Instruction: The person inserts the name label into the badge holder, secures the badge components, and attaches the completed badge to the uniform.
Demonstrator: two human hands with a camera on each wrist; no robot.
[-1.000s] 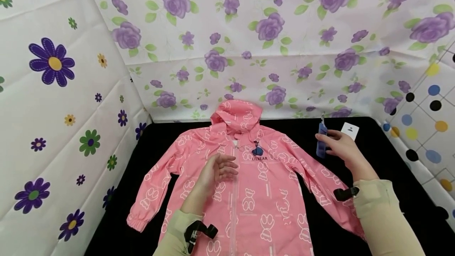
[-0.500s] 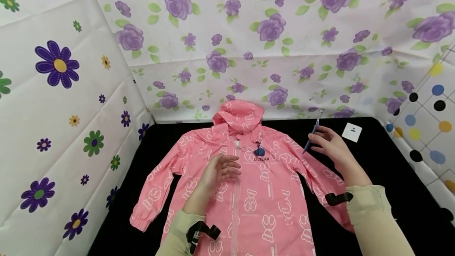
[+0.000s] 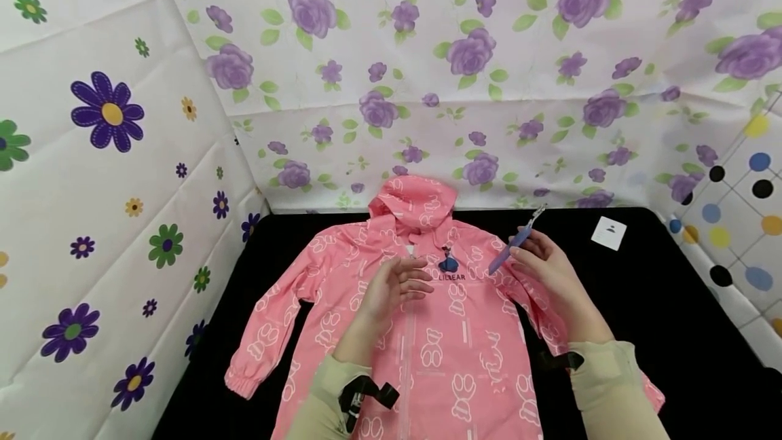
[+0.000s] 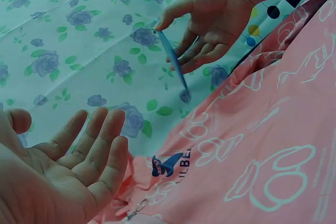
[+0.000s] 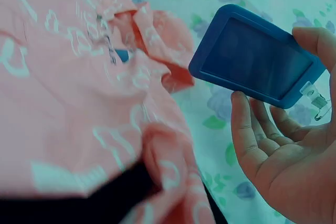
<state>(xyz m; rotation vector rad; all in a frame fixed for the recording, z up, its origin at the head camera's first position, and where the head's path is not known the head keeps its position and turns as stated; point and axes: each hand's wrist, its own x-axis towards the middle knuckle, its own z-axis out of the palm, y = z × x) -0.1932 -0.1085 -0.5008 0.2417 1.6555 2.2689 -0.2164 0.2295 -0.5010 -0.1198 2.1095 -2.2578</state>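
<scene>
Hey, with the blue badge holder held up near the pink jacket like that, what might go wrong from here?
The right hand pinches the badge holder by its edges, so that grip might slip. The exposed clip could snag the jacket. One jacket sleeve passes beneath the right forearm, so an arm sweep may drag it.

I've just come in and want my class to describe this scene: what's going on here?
A person's right hand pinches a blue badge holder with a clip, raised clear of a pink hooded jacket. The jacket lies spread front up on a black table. The left hand, relaxed over the jacket's front, holds nothing. A white card lies on the table, beyond the right hand.
</scene>
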